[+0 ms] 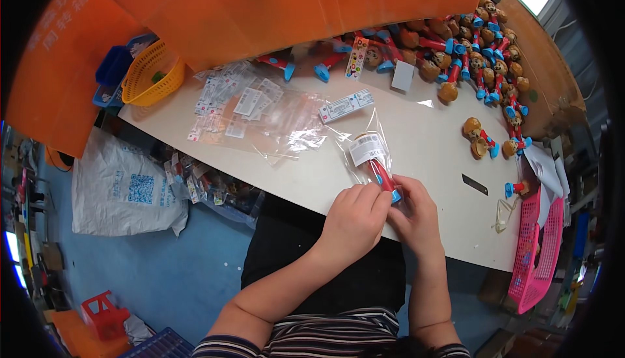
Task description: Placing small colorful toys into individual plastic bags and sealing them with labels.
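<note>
Left hand [353, 219] and right hand [418, 220] grip a bagged figurine [380, 171], feet [396, 196] nearest, long axis slanting away leftward.

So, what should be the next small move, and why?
Probably ease the toy deeper into the clear bag: the left hand and right hand are by its blue end, and loose film shows between it and the printed strip.

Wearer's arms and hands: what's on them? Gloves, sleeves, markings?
Left hand and right hand: both ungloved. Forearms uncovered. Short sleeves, dark with thin pale stripes. No watch, cables or markings visible.
</note>
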`<state>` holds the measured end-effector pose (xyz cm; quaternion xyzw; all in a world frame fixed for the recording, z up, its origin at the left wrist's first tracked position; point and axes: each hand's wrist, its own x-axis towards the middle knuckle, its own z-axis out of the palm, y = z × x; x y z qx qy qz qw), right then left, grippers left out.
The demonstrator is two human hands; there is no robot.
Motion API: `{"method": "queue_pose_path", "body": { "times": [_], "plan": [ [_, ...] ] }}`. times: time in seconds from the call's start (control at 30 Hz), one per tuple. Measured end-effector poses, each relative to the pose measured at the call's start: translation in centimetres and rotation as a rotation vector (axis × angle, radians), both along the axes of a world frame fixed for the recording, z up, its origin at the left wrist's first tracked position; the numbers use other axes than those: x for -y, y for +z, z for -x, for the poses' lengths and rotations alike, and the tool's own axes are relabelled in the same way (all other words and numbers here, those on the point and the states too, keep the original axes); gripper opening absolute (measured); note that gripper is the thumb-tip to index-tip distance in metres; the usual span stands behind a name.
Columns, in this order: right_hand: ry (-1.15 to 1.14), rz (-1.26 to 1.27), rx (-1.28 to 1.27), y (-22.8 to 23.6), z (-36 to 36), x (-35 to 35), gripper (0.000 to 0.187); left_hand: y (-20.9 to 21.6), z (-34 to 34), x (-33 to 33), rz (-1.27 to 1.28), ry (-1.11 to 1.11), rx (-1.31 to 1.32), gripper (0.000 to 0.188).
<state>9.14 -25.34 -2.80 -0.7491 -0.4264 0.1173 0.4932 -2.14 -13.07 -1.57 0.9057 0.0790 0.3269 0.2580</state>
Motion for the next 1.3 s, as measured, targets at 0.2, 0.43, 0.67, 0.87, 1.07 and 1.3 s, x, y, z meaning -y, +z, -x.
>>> {"method": "queue_pose_path", "body": {
  "times": [0.2, 0.43, 0.67, 0.87, 1.07, 1.3],
  "plan": [
    [-0.012, 0.001, -0.021, 0.2, 0.1, -0.1, 0.052, 0.0, 0.0, 0.0, -0.027, 0.012, 0.047, 0.020],
    [-0.204, -0.117, 0.145, -2.1, 2.6, -2.1, 0.048, 0.0, -0.6, 0.2, -0.002, -0.013, 0.064, 0.025],
    [-0.174, -0.133, -0.078, -1.4, 2.1, -2.0, 0.056, 0.2, -0.1, -0.1, 0.022, -0.023, -0.003, 0.026],
    [-0.217, -0.089, -0.130, -1.5, 1.7, -2.3, 0.059, -0.5, 0.1, 0.0, -0.010, -0.036, 0.027, 0.021],
    [-0.263, -0.007, -0.467, 1.0, 1.6, -0.9, 0.035, -0.1, 0.5, -0.9, 0.081, 0.054, 0.064, 0.028],
    [-0.199, 0.128, -0.781, 2.3, 0.4, 0.3, 0.025, -0.7, 0.9, 0.2, 0.062, -0.082, 0.133, 0.024]
  ]
}}
